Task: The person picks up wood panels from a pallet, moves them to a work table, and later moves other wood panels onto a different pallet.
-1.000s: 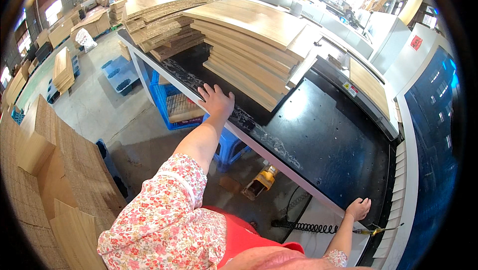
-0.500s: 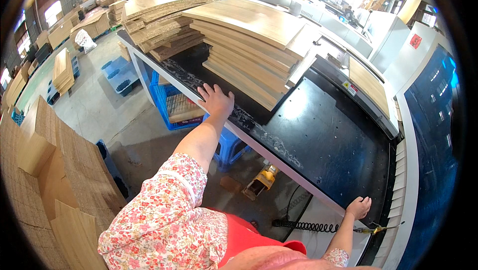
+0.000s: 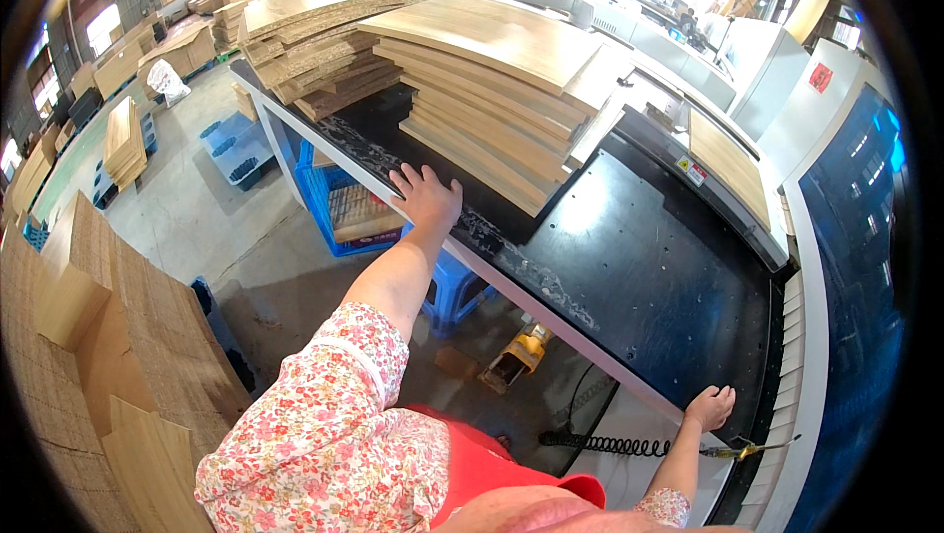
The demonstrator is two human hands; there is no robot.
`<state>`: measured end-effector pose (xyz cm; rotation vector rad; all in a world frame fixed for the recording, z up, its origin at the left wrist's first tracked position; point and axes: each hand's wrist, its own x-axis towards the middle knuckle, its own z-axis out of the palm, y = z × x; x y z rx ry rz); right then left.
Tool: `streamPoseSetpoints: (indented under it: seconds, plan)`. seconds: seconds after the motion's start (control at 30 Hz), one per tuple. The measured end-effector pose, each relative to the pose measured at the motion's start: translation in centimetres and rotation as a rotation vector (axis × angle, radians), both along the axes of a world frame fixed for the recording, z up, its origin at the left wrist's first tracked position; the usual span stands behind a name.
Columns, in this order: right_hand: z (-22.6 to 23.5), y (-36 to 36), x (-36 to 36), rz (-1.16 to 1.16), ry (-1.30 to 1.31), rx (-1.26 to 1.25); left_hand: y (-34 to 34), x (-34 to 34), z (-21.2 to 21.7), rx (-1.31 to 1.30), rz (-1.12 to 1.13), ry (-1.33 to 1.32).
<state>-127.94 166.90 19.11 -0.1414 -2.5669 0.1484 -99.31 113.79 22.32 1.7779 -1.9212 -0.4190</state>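
Note:
My left hand (image 3: pixel 430 199) lies open on the near edge of the black worktable (image 3: pixel 639 267), its fingers spread. Just beyond it rises a stack of wood-grain boards (image 3: pixel 482 36), fanned out unevenly. My right hand (image 3: pixel 710 409) rests at the table's near right corner, fingers curled in and nothing seen in them. Close to that hand, a small yellow-and-metal nozzle-like tool (image 3: pixel 737 452) sits at the end of a black coiled hose (image 3: pixel 615 445).
Another board stack (image 3: pixel 320 41) stands at the table's far left. A machine bar (image 3: pixel 698 174) borders the right side, with a board (image 3: pixel 728 167) behind it. Below are a yellow foot pedal (image 3: pixel 519 356), a blue stool (image 3: pixel 454 292) and a blue crate (image 3: pixel 329 208). Cardboard (image 3: pixel 147 326) stands at left.
Both of my hands stay where they were. In the far background at upper left, a person has moved a little to the right.

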Motion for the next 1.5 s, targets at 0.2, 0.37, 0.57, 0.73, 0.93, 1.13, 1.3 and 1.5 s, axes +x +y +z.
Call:
streamPoseSetpoints:
  seconds: [0.2, 0.37, 0.57, 0.73, 0.93, 1.13, 1.3, 1.5]
  plan:
    - [0.1, 0.5, -0.2, 0.024, -0.018, -0.011, 0.0, -0.1, -0.3, -0.015, -0.025, -0.035]
    - [-0.8, 1.5, -1.2, 0.044, 0.037, -0.010, 0.0, -0.1, -0.8, -0.050, -0.026, -0.035]
    - [-1.5, 2.4, -2.3, -0.056, 0.104, 0.000, 0.2, 0.3, -1.0, -0.114, -0.042, 0.035]
    - [-3.3, 3.5, -2.7, -0.354, 0.195, -0.022, 0.2, 0.7, -1.6, -0.201, -0.103, 0.108]
    - [-7.5, 8.0, -3.9, -0.398, 0.285, -0.235, 0.3, 2.3, -3.7, -0.433, -0.342, 0.201]
    - [-9.6, 8.4, -4.6, -0.575, 0.366, -0.416, 0.2, 6.1, -4.3, -0.425, -0.698, 0.103]
    - [-9.9, 5.3, -3.8, -0.644, 0.349, -0.475, -0.7, 9.3, -4.6, -0.355, -0.869, 0.049]
    - [-10.1, 1.7, -2.2, -0.727, 0.278, -0.594, -6.1, 12.2, -4.0, -0.385, -0.730, 0.230]
